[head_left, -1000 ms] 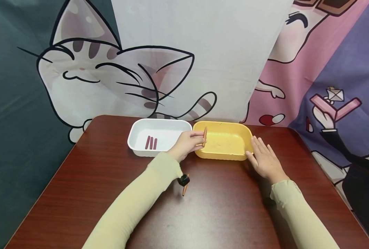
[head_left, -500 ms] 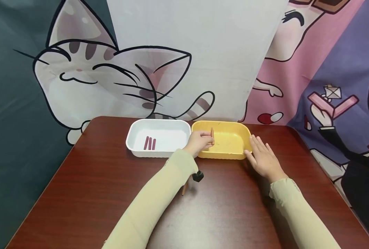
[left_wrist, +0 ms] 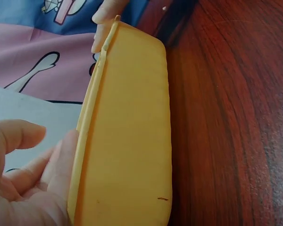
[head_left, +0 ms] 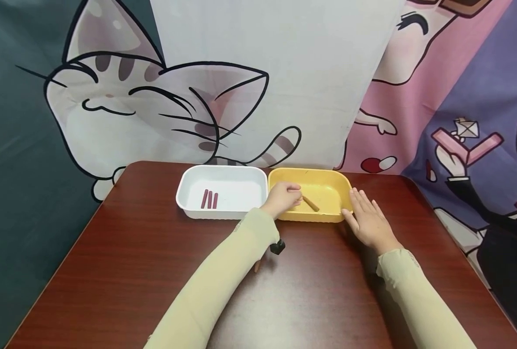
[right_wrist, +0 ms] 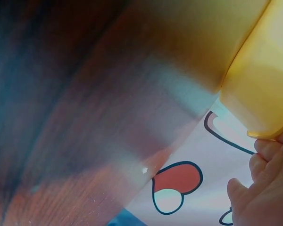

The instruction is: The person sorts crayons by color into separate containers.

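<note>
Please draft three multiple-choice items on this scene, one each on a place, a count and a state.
1. Where does the orange-brown stick lie?
A. in the white tray
B. in the yellow tray
C. on the table

2. How many dark red sticks lie in the white tray?
A. one
B. three
C. five

3. How is the right hand?
A. flat, fingers straight, beside the yellow tray
B. clenched in a fist
C. raised in the air

Answers: 1 B, the stick rests inside the yellow tray by the left hand; 2 B, three lie side by side; 3 A, it rests on the table at the tray's end.
</note>
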Demonstrator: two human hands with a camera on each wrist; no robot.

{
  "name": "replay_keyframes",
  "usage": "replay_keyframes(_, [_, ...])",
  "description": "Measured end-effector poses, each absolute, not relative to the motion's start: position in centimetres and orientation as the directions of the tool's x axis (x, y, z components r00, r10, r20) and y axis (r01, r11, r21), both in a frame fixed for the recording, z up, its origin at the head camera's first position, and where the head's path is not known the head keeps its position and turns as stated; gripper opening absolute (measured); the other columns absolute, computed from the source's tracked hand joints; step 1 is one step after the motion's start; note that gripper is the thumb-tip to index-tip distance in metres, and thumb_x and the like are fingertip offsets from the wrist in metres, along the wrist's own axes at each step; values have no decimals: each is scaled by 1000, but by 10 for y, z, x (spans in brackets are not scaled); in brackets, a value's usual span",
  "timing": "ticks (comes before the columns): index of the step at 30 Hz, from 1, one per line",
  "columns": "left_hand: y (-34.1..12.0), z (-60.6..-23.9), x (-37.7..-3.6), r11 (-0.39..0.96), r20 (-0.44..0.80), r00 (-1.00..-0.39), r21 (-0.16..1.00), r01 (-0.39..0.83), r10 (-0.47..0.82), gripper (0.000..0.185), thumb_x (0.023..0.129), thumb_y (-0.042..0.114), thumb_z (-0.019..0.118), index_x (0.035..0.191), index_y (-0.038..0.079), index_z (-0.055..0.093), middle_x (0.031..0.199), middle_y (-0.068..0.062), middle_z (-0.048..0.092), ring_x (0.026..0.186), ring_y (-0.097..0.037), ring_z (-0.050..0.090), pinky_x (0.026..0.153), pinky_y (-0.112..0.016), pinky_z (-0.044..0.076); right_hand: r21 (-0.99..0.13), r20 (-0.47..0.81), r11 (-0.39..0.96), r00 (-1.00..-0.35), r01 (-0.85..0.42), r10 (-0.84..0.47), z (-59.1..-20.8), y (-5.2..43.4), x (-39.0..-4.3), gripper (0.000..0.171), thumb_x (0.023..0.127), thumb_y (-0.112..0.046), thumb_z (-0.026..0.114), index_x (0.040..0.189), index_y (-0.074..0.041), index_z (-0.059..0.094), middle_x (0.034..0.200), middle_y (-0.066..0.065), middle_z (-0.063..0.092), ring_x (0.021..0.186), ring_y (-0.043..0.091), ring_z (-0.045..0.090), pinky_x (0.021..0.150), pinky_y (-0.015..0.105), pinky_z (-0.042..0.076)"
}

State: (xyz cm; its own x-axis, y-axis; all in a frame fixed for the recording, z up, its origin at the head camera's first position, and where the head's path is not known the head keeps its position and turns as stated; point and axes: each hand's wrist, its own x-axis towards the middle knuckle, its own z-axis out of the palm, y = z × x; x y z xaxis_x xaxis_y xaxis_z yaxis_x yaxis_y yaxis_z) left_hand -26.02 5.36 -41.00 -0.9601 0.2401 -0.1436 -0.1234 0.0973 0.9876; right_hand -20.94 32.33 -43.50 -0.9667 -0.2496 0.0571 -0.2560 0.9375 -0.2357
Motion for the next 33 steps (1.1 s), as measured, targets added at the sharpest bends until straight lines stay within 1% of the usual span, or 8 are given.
replay_keyframes(5, [50, -410, -257, 29, -88, -952, 996, -83, 293, 29, 99, 2, 59, 126, -9, 63, 121, -31, 65, 110, -39, 68, 81, -26, 59, -238, 61, 936, -966, -260, -253, -436, 324, -210, 78, 108, -53, 31, 160, 3, 17, 167, 21, 13, 155, 38, 6, 123, 57, 1])
replay_keyframes(10, [44, -406, -252, 21, -47, -943, 999, -43, 331, 27, 101, 5, 57, 125, -4, 65, 117, -22, 69, 109, -34, 69, 84, -31, 60, -232, 57, 938, -967, -257, -250, -436, 324, -210, 77, 108, -53, 31, 160, 2, 16, 167, 21, 14, 155, 39, 7, 123, 57, 1])
replay_keyframes(17, [26, -394, -240, 82, 30, -919, 994, 68, 394, 24, 101, 10, 59, 122, 1, 66, 114, -20, 70, 104, -31, 69, 82, -32, 59, -230, 65, 939, -966, -257, -249, -437, 325, -209, 75, 108, -50, 33, 160, 2, 16, 167, 20, 13, 155, 38, 6, 123, 55, 0])
replay_keyframes(22, [8, -387, -228, 154, 94, -892, 972, 179, 443, 24, 101, 12, 60, 122, 1, 66, 109, -14, 73, 97, -23, 70, 83, -35, 59, -232, 67, 938, -966, -258, -249, -437, 324, -209, 74, 109, -48, 34, 160, 2, 16, 167, 21, 14, 155, 39, 7, 123, 55, 0])
replay_keyframes(26, [-11, -386, -218, 196, 109, -875, 954, 225, 472, 25, 101, 12, 61, 123, -1, 66, 110, -18, 72, 97, -28, 70, 86, -38, 58, -228, 61, 938, -966, -260, -253, -437, 323, -209, 75, 108, -50, 33, 160, 2, 16, 167, 22, 14, 154, 40, 8, 123, 55, -1])
replay_keyframes(29, [-25, -387, -213, 219, 114, -877, 946, 240, 467, 26, 101, 11, 62, 122, -3, 65, 109, -20, 71, 99, -34, 69, 82, -33, 57, -227, 61, 938, -965, -262, -255, -437, 323, -209, 76, 108, -51, 32, 160, 2, 15, 167, 22, 14, 155, 38, 6, 123, 55, -1])
replay_keyframes(31, [-35, -388, -210, 241, 112, -884, 939, 243, 454, 26, 100, 12, 63, 122, -2, 66, 108, -20, 71, 98, -33, 69, 79, -28, 55, -227, 64, 938, -966, -260, -252, -436, 323, -209, 77, 108, -51, 32, 160, 2, 16, 167, 22, 14, 155, 37, 5, 123, 55, -1])
replay_keyframes(33, [-45, -390, -207, 264, 102, -890, 934, 239, 445, 27, 101, 13, 63, 122, -2, 66, 108, -19, 72, 97, -29, 69, 81, -28, 55, -231, 66, 937, -966, -260, -252, -436, 323, -209, 76, 108, -51, 32, 160, 2, 16, 167, 21, 13, 155, 37, 4, 123, 55, -1])
